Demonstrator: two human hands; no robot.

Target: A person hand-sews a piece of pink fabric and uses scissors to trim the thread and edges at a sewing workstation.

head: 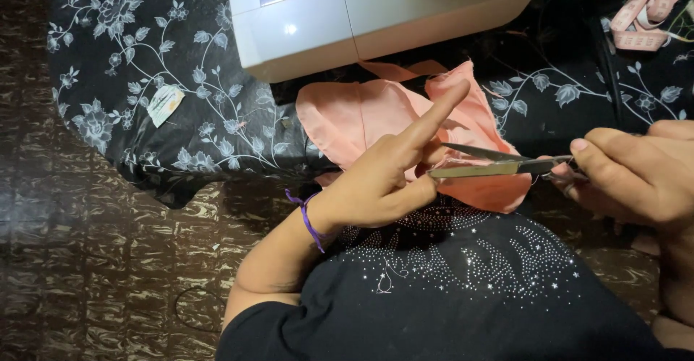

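We find the work laid on a black cloth (144,79) printed with pale flowers, spread over a dark brown patterned floor (94,260). A white sewing machine (376,14) stands at the far edge, a pink tape measure (643,21) at far right, a small paper tag (165,104) at left. The left hand (383,184) pinches the peach fabric (361,115) just in front of the machine, forefinger raised. The right hand (636,173) grips the scissors (499,162), blades narrowly parted at the fabric's near edge.
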